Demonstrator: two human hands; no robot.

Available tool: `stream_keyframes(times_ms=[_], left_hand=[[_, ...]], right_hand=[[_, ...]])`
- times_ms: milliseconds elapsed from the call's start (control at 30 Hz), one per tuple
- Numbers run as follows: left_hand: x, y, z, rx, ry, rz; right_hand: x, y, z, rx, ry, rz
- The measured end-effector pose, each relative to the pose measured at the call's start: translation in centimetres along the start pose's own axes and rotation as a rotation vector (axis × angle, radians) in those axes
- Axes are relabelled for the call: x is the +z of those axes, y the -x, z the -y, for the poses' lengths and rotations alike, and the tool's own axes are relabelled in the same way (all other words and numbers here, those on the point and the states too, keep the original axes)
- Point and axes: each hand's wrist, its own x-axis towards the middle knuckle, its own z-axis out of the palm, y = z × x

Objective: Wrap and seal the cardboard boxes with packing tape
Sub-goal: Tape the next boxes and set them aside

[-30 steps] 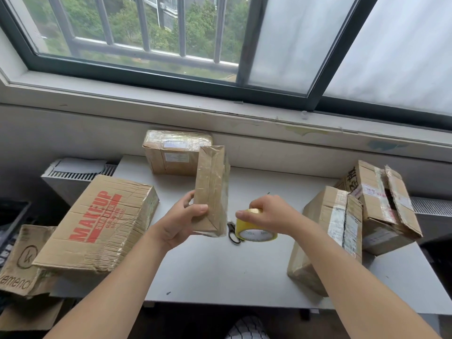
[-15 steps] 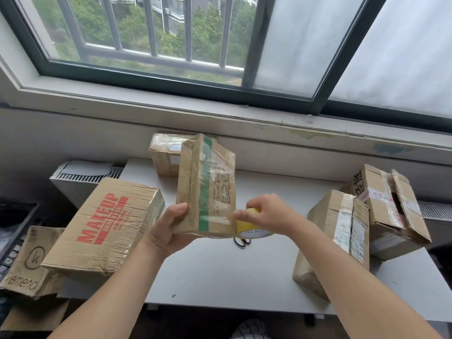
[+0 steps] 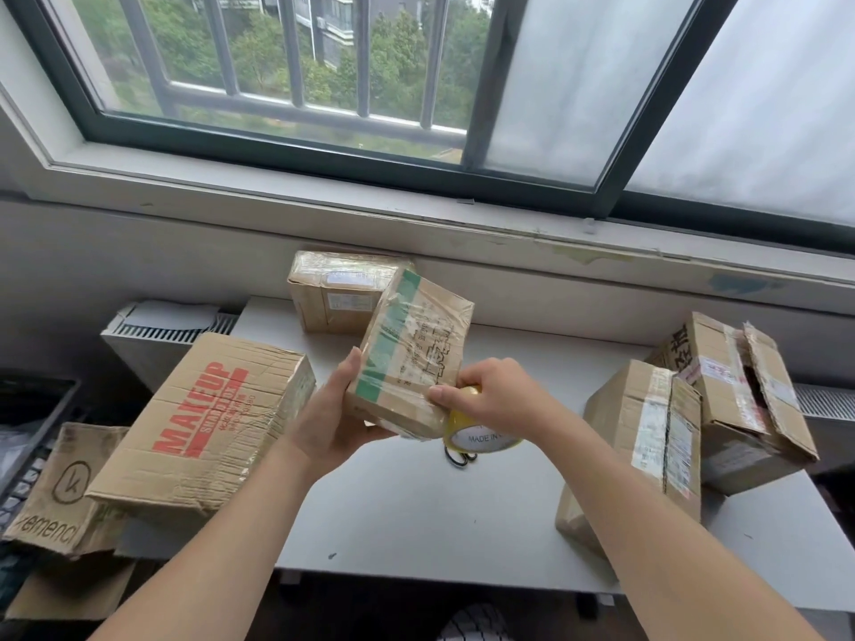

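A small cardboard box (image 3: 412,353) with a green stripe and shiny tape over it is held tilted above the grey table (image 3: 416,511). My left hand (image 3: 331,418) grips its lower left edge from beneath, thumb along the side. My right hand (image 3: 490,393) grips a yellow roll of packing tape (image 3: 479,434) against the box's lower right corner, thumb pressing on the box face. Most of the roll is hidden under my fingers.
A big box printed MAKEUP (image 3: 203,423) overhangs the table's left edge. A taped box (image 3: 337,291) stands at the back by the wall. Two boxes (image 3: 647,437) (image 3: 735,390) crowd the right side. Scissors (image 3: 458,458) peek out under the tape roll. A radiator (image 3: 157,323) lies left.
My left hand has turned the small box from edge-on to show its broad taped face, now tilted to the right. My right hand with the tape roll has closed in against the box's corner.
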Motion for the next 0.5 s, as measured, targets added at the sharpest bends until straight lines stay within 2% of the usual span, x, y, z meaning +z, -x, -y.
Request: stream_keyframes(times_ms=[167, 333, 433, 500], left_hand=[[-1.5, -1.2, 0.2, -0.033, -0.128, -0.067], [-0.7, -1.6, 1.0, -0.176, -0.365, -0.135], [0.1, -2.1, 2.0, -0.103, -0.285, -0.270], [0.0, -1.9, 2.4, -0.101, -0.172, -0.289]], right_hand=[[0.0, -0.1, 0.3, 0.057, 0.167, -0.024], [0.3, 0.3, 0.9, 0.066, 0.295, -0.070], [0.7, 0.5, 1.7, 0.030, 0.319, -0.091], [0.2, 0.8, 1.7, 0.014, 0.172, -0.075]])
